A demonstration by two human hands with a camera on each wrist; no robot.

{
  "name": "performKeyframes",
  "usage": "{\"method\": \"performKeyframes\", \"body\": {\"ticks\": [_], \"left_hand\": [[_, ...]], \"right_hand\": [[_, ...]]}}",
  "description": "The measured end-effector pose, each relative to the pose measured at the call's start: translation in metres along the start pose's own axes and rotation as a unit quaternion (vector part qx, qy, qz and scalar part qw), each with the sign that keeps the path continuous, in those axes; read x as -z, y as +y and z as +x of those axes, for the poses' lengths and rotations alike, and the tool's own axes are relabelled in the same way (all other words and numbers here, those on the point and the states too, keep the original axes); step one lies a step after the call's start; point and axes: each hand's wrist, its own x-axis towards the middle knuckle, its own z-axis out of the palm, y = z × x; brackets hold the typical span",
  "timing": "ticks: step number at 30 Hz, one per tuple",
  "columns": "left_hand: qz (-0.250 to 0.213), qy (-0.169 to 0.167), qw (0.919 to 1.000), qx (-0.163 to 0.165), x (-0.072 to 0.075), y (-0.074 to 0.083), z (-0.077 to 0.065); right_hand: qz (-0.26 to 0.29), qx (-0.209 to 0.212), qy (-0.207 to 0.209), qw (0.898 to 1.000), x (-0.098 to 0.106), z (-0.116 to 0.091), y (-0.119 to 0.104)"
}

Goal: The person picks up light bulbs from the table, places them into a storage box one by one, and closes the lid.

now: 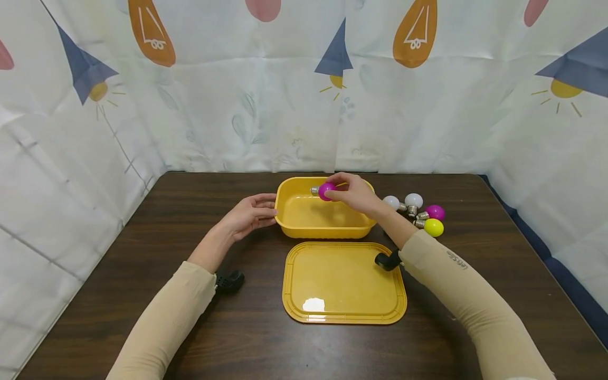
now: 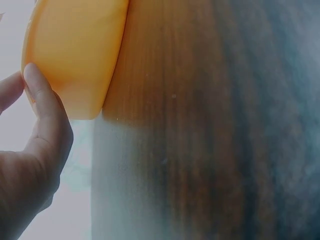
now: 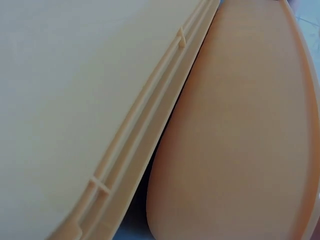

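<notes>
My right hand [image 1: 353,194] pinches a purple light bulb [image 1: 326,191] between thumb and fingers, its silver screw base pointing left. The bulb is held over the inside of a yellow plastic container [image 1: 328,232], tilted onto its side. At that container's left end, my left hand [image 1: 247,215] touches the rim with its fingertips. The left wrist view shows the fingers of this hand [image 2: 47,115] against the container's end wall [image 2: 82,60]. In the right wrist view, only the container's side wall [image 3: 235,125] and the lid's edge show clearly; the right hand's grip is out of sight there.
A yellow lid [image 1: 344,279] lies flat in front of the container. Right of the container rest a white bulb [image 1: 414,200], another white bulb [image 1: 391,201], a purple bulb [image 1: 435,212] and a yellow bulb [image 1: 434,228], close together. Printed cloth [image 1: 294,116] hangs behind the dark wooden table [image 1: 190,316].
</notes>
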Motion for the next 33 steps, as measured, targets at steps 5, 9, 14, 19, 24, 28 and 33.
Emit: {"method": "performKeyframes", "body": {"ticks": [5, 9, 14, 19, 24, 28, 33], "left_hand": [[0.001, -0.001, 1.0, -0.004, 0.0, 0.0, 0.001], [0.002, -0.002, 1.0, -0.005, 0.0, 0.001, 0.001], [0.004, -0.001, 1.0, -0.004, 0.0, 0.001, 0.001], [0.007, -0.001, 1.0, -0.004, 0.0, 0.002, 0.001], [0.007, -0.001, 1.0, -0.003, 0.0, 0.003, 0.001], [0.007, -0.004, 1.0, -0.003, 0.0, 0.003, 0.0], [0.001, -0.007, 1.0, -0.005, 0.001, 0.001, 0.0]], "right_hand": [[0.001, -0.001, 0.002, 1.0, -0.003, 0.002, -0.002], [-0.001, -0.005, 0.0, 1.0, -0.005, 0.003, -0.002], [0.002, -0.009, -0.002, 1.0, -0.009, 0.005, -0.002], [0.002, -0.012, 0.0, 1.0, -0.014, 0.008, -0.001], [0.002, -0.005, 0.007, 1.0, -0.019, 0.013, 0.0], [0.003, -0.006, 0.008, 1.0, -0.024, 0.016, -0.001], [0.007, -0.012, 0.003, 1.0, -0.029, 0.018, -0.001]]}}
